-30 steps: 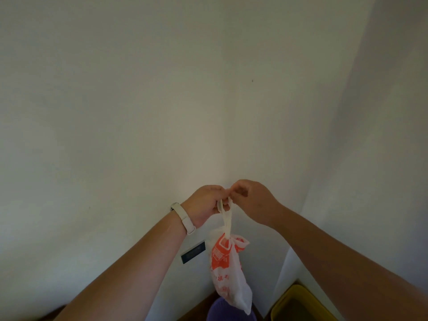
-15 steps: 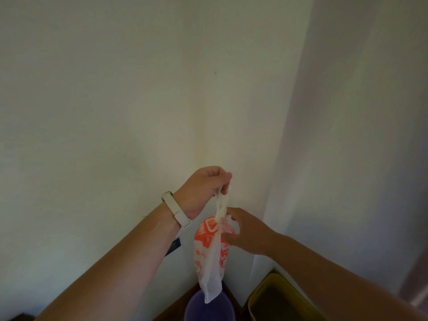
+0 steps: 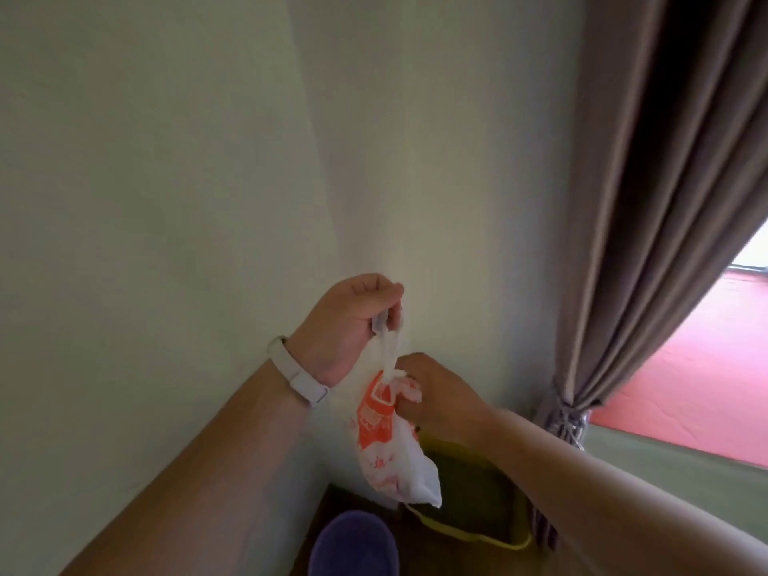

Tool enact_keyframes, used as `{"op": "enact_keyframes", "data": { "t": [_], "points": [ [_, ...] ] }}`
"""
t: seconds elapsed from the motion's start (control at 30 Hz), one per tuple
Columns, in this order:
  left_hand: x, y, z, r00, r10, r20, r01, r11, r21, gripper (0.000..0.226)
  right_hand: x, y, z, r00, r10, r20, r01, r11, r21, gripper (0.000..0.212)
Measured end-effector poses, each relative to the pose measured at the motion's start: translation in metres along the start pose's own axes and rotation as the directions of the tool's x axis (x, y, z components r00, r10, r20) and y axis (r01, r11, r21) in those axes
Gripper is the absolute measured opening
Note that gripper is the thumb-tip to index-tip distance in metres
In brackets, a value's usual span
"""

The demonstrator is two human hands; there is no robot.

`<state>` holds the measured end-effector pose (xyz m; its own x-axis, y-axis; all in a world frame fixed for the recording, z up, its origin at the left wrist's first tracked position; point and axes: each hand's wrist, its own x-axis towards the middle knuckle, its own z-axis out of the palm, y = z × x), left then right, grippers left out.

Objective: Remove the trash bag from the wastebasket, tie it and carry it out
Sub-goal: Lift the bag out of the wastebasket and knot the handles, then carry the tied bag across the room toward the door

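Note:
A small white trash bag (image 3: 390, 446) with orange print hangs in the air in front of a wall corner. My left hand (image 3: 349, 326), with a white band on the wrist, pinches the bag's stretched white handles from above. My right hand (image 3: 436, 394) grips the bunched neck of the bag just below the handles. Below the bag, on the floor, stands a round purple wastebasket (image 3: 353, 542), only partly in view at the bottom edge.
A yellow-rimmed bin (image 3: 473, 534) sits on the floor right of the purple one. A brown curtain (image 3: 648, 201), tied low, hangs at the right beside a window showing a red surface (image 3: 702, 367). Pale walls meet in a corner straight ahead.
My right hand has dropped from the handles to the bag's neck. The view has swung right, bringing the curtain and window into sight. The bag swings a little rightward.

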<state>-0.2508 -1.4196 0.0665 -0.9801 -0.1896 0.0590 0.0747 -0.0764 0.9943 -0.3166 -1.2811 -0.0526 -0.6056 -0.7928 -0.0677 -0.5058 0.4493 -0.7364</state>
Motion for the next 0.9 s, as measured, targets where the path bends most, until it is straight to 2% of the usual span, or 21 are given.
{"op": "enact_keyframes", "data": {
  "t": [0.13, 0.33, 0.5, 0.77, 0.9],
  "points": [
    [0.019, -0.006, 0.040, 0.985, -0.016, 0.172, 0.019, 1.000, -0.014, 0.023, -0.034, 0.017, -0.018, 0.982, 0.142, -0.123, -0.140, 0.990, 0.024, 0.060],
    [0.035, -0.011, 0.125, 0.938, -0.033, 0.344, 0.048, 0.998, -0.034, 0.023, -0.099, 0.052, -0.057, 0.941, 0.237, -0.243, -0.248, 0.969, -0.016, 0.063],
    [0.038, -0.018, 0.211, 0.896, -0.070, 0.438, 0.100, 0.994, -0.045, 0.018, -0.155, 0.093, -0.092, 0.913, 0.280, -0.297, -0.269, 0.960, 0.079, 0.046],
    [0.035, -0.028, 0.397, 0.796, -0.084, 0.599, 0.148, 0.987, -0.058, 0.011, -0.298, 0.183, -0.166, 0.781, 0.402, -0.478, -0.304, 0.913, 0.272, 0.043],
    [0.025, -0.034, 0.493, 0.751, -0.051, 0.658, 0.138, 0.987, -0.080, 0.011, -0.372, 0.224, -0.202, 0.705, 0.456, -0.543, -0.345, 0.890, 0.298, 0.030]
  ]
}}
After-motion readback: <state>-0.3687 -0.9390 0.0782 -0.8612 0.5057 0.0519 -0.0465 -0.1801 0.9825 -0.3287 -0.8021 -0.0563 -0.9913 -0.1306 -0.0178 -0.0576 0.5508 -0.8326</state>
